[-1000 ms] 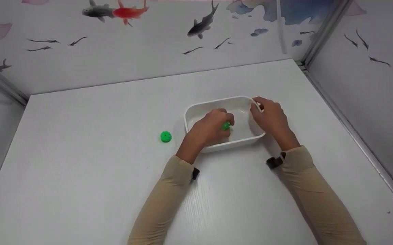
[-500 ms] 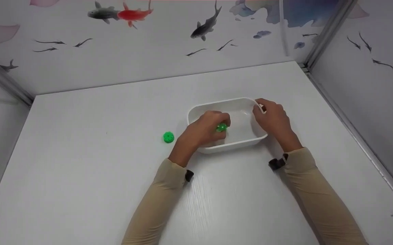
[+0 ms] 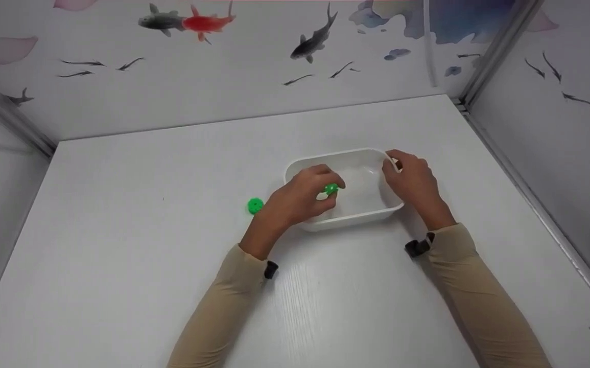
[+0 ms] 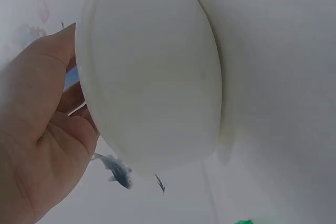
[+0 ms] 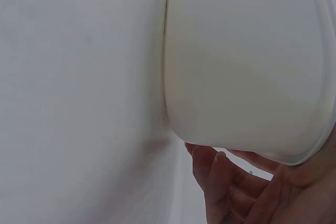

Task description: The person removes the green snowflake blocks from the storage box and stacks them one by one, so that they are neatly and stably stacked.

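In the head view a white rectangular basin (image 3: 352,220) sits on the table, right of the middle. My left hand (image 3: 295,200) reaches over its left side and pinches a small green plastic piece (image 3: 331,189) between thumb and fingers. In the left wrist view the basin's outer wall (image 4: 152,77) hides those fingertips. My right hand (image 3: 413,183) holds the basin's right end, thumb inside the rim and fingers outside. The right wrist view shows its fingers (image 5: 218,177) curled against the outer wall. A round green piece (image 3: 255,206) with a notched edge lies on the table beside my left wrist.
The white table (image 3: 136,245) runs back to a wall panel (image 3: 213,87) painted with fish. Another panel (image 3: 545,138) stands along the right side, and a metal post (image 3: 499,51) marks the back right corner. Small black wrist devices (image 3: 417,248) sit at both cuffs.
My left hand has drawn leftward over the basin with the small green piece, its wrist now close to the round green piece on the table. My right hand keeps its hold on the basin.
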`<state>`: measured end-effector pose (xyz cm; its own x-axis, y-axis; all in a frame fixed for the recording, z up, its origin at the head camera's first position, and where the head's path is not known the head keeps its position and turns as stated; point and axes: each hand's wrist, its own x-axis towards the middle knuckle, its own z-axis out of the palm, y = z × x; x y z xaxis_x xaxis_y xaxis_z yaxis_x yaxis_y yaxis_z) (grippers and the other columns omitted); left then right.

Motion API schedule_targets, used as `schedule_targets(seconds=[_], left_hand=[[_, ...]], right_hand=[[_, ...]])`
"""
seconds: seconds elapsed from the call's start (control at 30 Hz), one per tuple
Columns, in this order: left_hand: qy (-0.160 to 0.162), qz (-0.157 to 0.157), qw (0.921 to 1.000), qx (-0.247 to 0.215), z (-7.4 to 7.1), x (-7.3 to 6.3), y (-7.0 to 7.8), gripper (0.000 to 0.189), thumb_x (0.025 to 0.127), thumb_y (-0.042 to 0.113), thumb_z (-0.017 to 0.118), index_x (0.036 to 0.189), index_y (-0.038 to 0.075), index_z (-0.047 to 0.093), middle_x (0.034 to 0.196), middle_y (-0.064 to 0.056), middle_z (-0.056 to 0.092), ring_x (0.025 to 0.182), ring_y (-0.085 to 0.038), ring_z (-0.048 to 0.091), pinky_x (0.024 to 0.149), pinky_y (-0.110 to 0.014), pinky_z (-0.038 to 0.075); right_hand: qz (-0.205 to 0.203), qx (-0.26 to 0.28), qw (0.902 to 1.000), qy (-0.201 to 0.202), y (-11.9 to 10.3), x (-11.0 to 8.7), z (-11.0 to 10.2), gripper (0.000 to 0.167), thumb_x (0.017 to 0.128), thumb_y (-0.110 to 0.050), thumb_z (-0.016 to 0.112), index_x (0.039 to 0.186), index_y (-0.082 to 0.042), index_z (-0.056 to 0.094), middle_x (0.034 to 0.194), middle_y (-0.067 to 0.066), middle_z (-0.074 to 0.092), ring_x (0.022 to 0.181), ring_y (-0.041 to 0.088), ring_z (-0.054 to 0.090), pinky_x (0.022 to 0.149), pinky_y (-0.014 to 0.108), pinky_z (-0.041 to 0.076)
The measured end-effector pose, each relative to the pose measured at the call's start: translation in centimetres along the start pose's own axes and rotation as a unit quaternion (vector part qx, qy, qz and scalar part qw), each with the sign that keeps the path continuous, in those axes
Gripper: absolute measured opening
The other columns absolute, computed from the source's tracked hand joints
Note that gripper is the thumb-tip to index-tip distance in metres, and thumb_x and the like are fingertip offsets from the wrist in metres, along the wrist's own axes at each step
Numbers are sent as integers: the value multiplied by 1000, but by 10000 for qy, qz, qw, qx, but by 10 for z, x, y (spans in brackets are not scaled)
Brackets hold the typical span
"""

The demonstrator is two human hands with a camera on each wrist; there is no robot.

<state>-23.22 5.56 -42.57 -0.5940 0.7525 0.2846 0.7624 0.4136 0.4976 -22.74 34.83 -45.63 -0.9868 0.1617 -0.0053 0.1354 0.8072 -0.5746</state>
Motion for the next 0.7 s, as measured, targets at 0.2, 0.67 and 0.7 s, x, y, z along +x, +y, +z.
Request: schedule_targets(seconds=[0.2,0.67,0.7], left_hand=[[100,146,9998,50,-8,-10,-6,22,103,7,70,124,8,77,125,-10,75,118,-23,71,100,-33,61],[277,92,9995,-125,-25,-30,-9,23,103,5,70,125,7,77,126,-10,74,116,-23,73,98,-33,62],[290,107,9994,-123,-26,-32,-10,23,103,5,70,125,7,77,126,-10,74,116,-23,73,98,-33,62]], right_hand=[[-159,27,9998,104,1,-2,0,55,112,-44,44,155,-14,59,134,20,71,102,34,67,83,49,54],[-76,28,9999,66,1,-2,1,55,112,-44,44,156,-14,58,134,20,70,106,34,65,87,52,54],[-65,22,10000,67,1,-2,1,54,112,-43,44,155,-14,58,133,20,70,105,34,65,86,51,54]])
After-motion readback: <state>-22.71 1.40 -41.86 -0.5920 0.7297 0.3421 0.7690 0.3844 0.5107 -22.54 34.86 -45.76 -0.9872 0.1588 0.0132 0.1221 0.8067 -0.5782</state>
